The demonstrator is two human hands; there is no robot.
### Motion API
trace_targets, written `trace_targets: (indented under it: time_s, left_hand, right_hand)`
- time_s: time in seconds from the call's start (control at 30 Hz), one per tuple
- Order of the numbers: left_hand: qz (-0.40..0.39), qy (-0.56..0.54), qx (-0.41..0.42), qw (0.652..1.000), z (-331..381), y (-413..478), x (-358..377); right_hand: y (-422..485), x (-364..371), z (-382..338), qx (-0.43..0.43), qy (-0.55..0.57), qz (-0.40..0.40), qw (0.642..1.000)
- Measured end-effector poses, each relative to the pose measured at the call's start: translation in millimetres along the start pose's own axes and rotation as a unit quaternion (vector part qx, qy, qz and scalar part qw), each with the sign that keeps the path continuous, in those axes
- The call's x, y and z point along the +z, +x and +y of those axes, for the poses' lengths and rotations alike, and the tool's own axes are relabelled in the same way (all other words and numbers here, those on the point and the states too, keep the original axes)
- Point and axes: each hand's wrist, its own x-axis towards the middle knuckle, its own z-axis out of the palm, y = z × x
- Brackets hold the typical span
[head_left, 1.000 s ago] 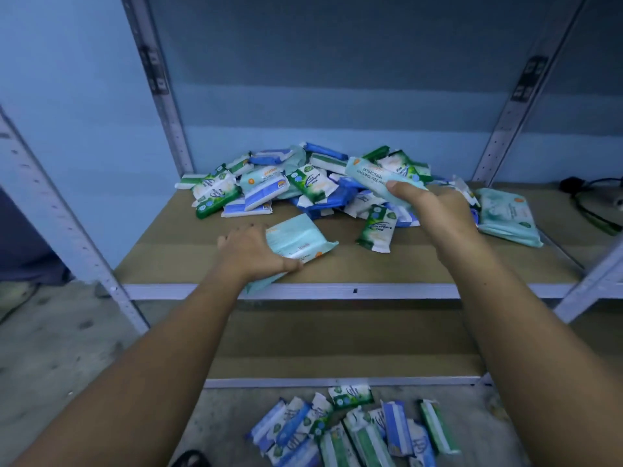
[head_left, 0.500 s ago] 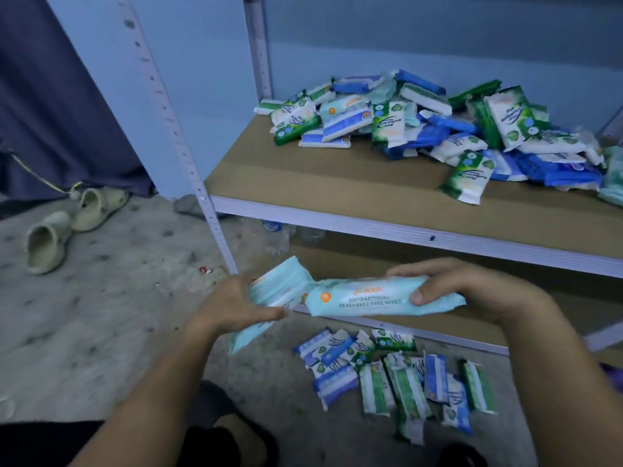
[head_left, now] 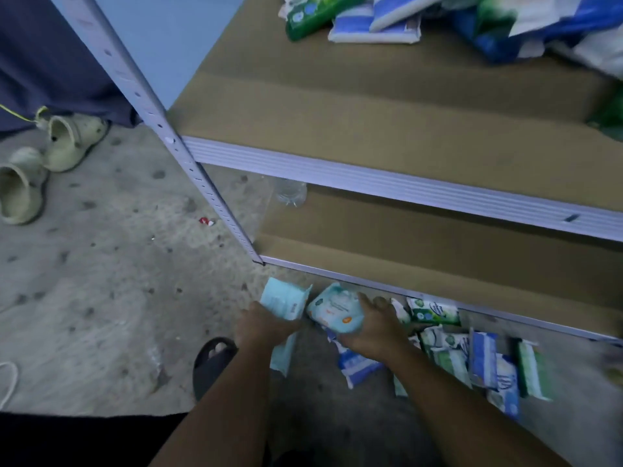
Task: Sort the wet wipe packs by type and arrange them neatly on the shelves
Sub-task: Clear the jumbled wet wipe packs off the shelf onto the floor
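Dim, bluish, even light without glare; motion blur smears the right edge, and wide-angle distortion bends straight lines.

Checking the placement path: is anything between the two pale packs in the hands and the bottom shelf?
Nothing visible. The left hand and right hand hold pale packs just below the bottom shelf, whose near board is bare.
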Motion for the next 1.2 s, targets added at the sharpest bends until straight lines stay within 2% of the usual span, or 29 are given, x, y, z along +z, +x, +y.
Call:
trace_targets:
  time_s: [0.1,0.27,0.4,0.57,0.7,0.8,0.93,1.0,1.07,1.13,1.2]
  left_hand:
    - [0.019,-0.01,-0.019,1.0,1.8,8.5,19.8]
    - [0.059,0.071,-0.039,0.995,8.5,23.2,42.2]
    - [0.074,0.036,-0.006,0.997,7.8,25.6,53.0]
    - [0.05,0.066,0.018,0.996,0.6,23.8,53.8]
    - [0.041,0.048,0.031,0.997,5.6,16.1,51.9]
    - [0.046,0.029,0.074,0.996,23.3,1.1,46.0]
    - [0.033,0.031,0.194,0.98,60.6,-31.2,25.4]
    - [0.059,-0.017,0.259,0.964,81.8,-58.2,9.0]
    - [0.146,-0.079,0.317,0.934,101.5,-88.9,-9.9]
    - [0.235,-0.137,0.398,0.876,121.0,-120.5,-29.7]
    - [0.282,-0.179,0.492,0.804,141.0,-154.4,-51.6]
  right_hand:
    - [16.9,25.5,10.1,-0.014,-0.016,0.021,1.0]
    - [27.2,44.7,19.7,-0.019,-0.054,0.057,0.997]
    - [27.8,49.5,25.2,-0.013,-0.103,0.052,0.993]
    - [24.1,49.9,24.5,-0.002,-0.102,0.047,0.994]
    - [13.2,35.7,21.6,0.013,-0.076,0.042,0.996]
    - [-0.4,17.4,18.0,0.02,-0.052,0.048,0.997]
    - [-28.7,-20.9,10.1,-0.008,-0.026,0.086,0.996]
    - [-48.7,-47.2,4.8,-0.048,-0.005,0.116,0.992]
    - [-71.0,-75.5,-0.4,-0.081,0.017,0.139,0.987]
    - [-95.7,-107.5,-3.5,-0.101,0.013,0.158,0.982]
    - [-121.7,-141.4,-5.3,-0.143,-0.003,0.216,0.966]
